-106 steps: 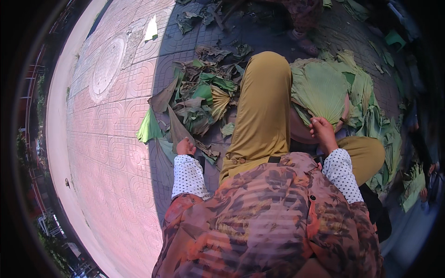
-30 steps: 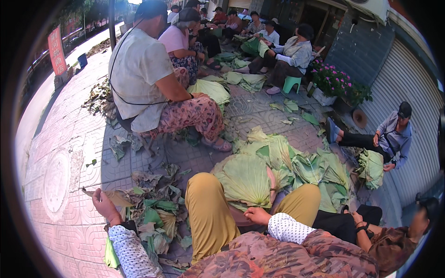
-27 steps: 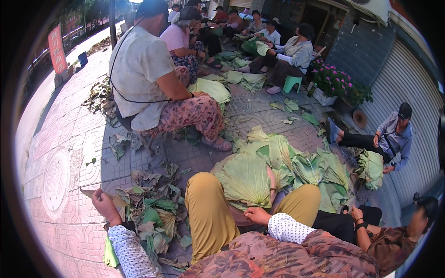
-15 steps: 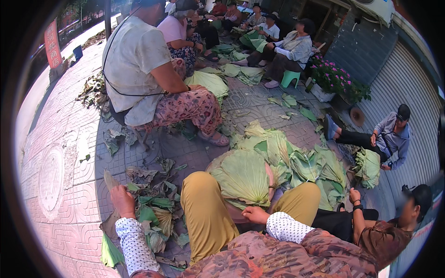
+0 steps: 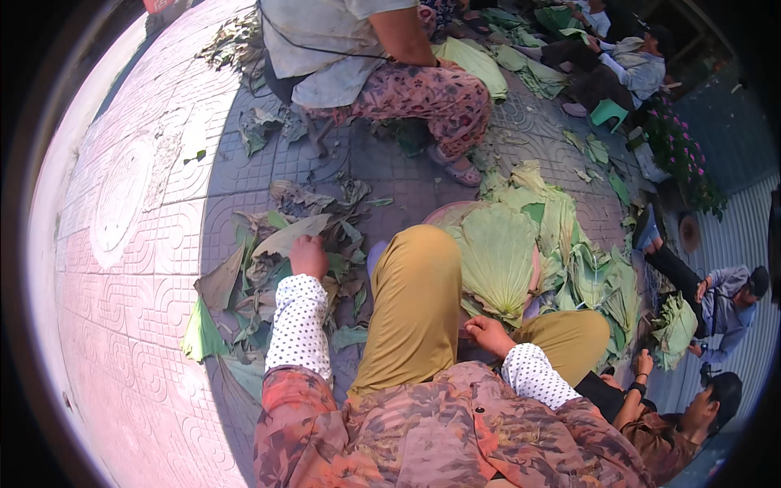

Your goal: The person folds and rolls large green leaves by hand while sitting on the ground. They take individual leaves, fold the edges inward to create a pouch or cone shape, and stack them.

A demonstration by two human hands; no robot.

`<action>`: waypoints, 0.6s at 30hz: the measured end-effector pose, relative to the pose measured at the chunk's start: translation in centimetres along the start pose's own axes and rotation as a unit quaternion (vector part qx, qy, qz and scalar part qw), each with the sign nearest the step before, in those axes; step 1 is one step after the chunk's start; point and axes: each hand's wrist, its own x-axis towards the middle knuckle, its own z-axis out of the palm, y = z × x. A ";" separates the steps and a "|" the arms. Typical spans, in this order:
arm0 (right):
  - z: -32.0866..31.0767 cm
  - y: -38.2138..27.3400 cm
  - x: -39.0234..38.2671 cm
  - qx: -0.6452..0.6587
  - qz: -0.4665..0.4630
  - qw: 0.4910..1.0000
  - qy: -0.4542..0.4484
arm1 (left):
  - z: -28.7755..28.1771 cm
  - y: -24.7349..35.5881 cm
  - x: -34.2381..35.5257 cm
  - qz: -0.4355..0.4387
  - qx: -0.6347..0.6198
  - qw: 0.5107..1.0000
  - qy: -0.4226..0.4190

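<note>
I see left hand (image 5: 309, 259) at dry leaf (image 5: 285, 237), right hand (image 5: 490, 336) by green leaf (image 5: 495, 262), likely close for reach; can't tell either finger grip.

The person's left hand (image 5: 309, 257) grips a withered lotus leaf (image 5: 286, 236) above crumpled leaves (image 5: 262, 302); the right hand (image 5: 490, 335) is just beside a broad pale-green lotus leaf (image 5: 494, 256).
</note>
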 end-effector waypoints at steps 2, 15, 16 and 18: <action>0.6 3.2 0.5 0.093 0.000 0.996 0.011 | 1.4 2.8 -0.8 0.046 -0.051 0.997 0.027; 5.3 5.2 -1.7 0.058 0.069 0.995 -0.036 | 5.5 -9.0 -27.6 -0.717 -0.507 0.478 0.022; 5.4 5.5 -1.8 0.066 0.082 0.994 -0.033 | 5.2 -9.5 -27.9 -0.718 -0.555 0.416 0.057; 5.9 5.9 -2.0 0.056 0.068 0.995 -0.038 | 5.4 -11.5 -28.8 -0.669 -0.647 0.359 0.078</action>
